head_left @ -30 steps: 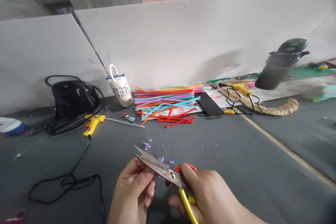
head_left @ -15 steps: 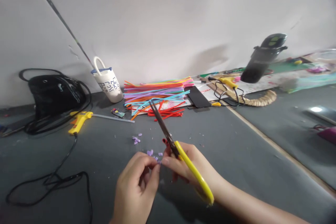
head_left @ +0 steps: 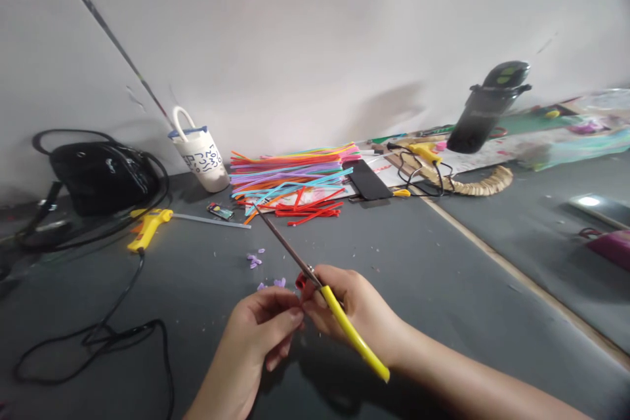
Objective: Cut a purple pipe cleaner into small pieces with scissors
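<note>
My right hand (head_left: 344, 308) is closed around yellow-handled scissors (head_left: 352, 335), their blades pointing up and to the left, away from me. A small red rolled piece (head_left: 300, 281) also shows at its fingers, beside the blades. My left hand (head_left: 266, 325) is closed, thumb and forefinger pinched together and meeting the right fingertips. Whatever lies between those fingertips is too small or hidden to make out. Small purple snippets (head_left: 254, 261) lie on the grey table just beyond the hands. Past the scissor tips rest red pipe cleaners (head_left: 315, 210) and a pile of many-coloured pipe cleaners (head_left: 293, 167).
At left are a yellow glue gun (head_left: 150, 226) with a trailing black cord, a black bag (head_left: 105, 174) and a white cup (head_left: 207, 161). Further right stand a dark phone (head_left: 368, 180), another yellow glue gun (head_left: 424, 152) and a black bottle (head_left: 485, 111). A white partition (head_left: 295, 65) rises behind.
The scissors have tilted further left, their tips swinging left and down. My left fingers have shifted and now press against the right fingertips. The view has moved slightly.
</note>
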`<state>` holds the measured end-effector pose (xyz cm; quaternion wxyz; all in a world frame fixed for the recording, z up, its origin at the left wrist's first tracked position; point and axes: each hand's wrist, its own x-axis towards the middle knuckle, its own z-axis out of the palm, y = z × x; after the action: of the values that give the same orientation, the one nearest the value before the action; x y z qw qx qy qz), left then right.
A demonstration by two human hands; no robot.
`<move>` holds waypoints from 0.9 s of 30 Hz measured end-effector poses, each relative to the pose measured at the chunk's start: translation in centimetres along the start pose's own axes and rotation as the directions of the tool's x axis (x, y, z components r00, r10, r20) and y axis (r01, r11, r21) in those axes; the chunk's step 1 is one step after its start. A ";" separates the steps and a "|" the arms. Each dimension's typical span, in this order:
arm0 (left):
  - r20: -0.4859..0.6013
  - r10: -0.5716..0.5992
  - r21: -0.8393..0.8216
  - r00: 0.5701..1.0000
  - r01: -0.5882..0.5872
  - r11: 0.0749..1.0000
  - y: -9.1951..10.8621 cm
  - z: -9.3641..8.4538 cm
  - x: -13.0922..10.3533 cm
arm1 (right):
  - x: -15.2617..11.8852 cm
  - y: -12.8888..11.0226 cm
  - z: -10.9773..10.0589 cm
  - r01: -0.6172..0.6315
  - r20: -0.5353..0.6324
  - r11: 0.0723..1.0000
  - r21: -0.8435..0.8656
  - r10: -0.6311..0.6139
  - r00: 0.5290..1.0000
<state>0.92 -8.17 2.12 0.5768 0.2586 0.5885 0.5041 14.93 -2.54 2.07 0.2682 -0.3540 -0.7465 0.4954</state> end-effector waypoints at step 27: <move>-0.023 0.108 -0.458 0.994 -0.106 0.882 1.4 -1.1 -0.8 | -1.1 0.5 0.9 0.137 0.099 0.848 -0.511 -0.100 0.990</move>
<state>-0.32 -8.68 3.48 0.5937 0.1478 0.4367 0.6595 15.04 -3.84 1.24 0.1678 -0.3489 -0.8813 0.2711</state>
